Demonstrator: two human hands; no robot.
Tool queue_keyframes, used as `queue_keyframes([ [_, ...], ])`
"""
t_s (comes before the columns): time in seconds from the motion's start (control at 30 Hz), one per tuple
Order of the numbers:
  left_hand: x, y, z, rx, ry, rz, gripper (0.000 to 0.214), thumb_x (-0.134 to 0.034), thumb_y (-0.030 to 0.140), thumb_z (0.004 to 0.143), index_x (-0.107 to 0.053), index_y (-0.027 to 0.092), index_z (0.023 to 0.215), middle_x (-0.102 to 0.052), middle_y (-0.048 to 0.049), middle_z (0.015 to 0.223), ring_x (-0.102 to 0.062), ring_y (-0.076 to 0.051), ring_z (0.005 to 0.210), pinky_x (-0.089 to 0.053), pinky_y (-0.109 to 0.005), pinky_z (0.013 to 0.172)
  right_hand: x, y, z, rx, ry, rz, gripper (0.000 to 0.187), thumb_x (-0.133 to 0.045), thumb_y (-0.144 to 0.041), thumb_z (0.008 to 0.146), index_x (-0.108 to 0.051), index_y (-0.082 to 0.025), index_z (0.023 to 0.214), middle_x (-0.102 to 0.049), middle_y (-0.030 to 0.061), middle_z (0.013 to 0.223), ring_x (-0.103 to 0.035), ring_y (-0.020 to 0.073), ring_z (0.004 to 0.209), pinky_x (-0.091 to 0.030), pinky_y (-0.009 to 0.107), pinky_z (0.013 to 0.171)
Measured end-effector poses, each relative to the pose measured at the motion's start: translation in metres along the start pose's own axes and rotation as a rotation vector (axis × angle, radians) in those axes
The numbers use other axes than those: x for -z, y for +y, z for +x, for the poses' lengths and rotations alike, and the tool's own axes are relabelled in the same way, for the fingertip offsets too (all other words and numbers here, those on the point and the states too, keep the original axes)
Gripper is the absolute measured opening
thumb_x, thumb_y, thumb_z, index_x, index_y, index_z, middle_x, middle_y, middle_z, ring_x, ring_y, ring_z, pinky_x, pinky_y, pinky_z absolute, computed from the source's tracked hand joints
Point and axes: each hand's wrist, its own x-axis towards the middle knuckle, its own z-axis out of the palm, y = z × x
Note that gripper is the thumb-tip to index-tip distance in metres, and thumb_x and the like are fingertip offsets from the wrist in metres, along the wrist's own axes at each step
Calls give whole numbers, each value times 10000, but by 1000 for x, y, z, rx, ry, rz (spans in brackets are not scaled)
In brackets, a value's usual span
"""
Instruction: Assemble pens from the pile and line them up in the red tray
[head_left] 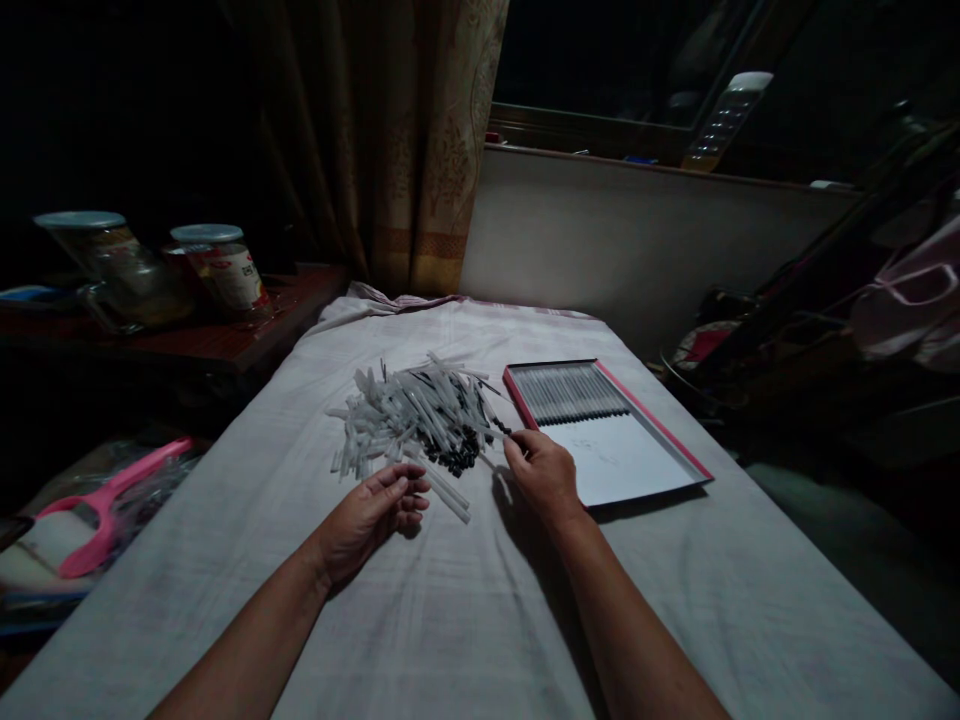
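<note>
A heap of clear pen barrels [397, 400], with thin dark refills and small black plugs [457, 455] at its near right side, lies on the cloth. My left hand [386, 505] is just in front of the heap, its fingers loosely curled and apart, with nothing visible in them. Beside its fingertips lie a few loose clear tubes [452, 497]. My right hand [541, 468] is closed in a pinch at the heap's right edge, on what looks like a clear pen barrel [489, 433]. Right of it lies a shallow red-edged box [652, 400] with a row of clear, black-ended pens [571, 390].
A pale cloth [420, 630] covers the surface under everything. To the left, lidded jars [229, 275] and a glass mug [124, 295] stand on a dark red table [262, 335], with a pink-handled item [112, 500] lower down. A bottle [724, 125] stands on the windowsill.
</note>
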Motion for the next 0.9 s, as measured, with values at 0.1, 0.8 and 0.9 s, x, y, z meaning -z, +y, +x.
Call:
queue_keyframes([
  [0.1,1,-5,1,-57,34,100,347,-807,360,732,-691,165,994,-687,-72,917,-648,-158,751,-533,-266,636,8,8,-8,-28,96,230,261,-494,-334,851,-714,-205,794,-730,54,804,-658,193,767,-484,263,738],
  [0.8,15,-23,4,-950,235,1536,286,-447,344,974,-675,188,1048,-760,-68,958,-715,-211,864,-565,-329,789,-10,2,5,306,-225,-63,290,-549,-155,863,-712,-225,1092,-696,76,1085,-665,197,911,-487,280,771],
  [0.9,16,-24,5,-971,248,1552,301,-440,349,975,-674,180,1060,-762,-76,959,-719,-217,869,-570,-333,788,-8,1,15,415,-311,-351,360,-498,-146,904,-670,-267,1197,-664,82,1145,-665,198,889,-473,272,715],
])
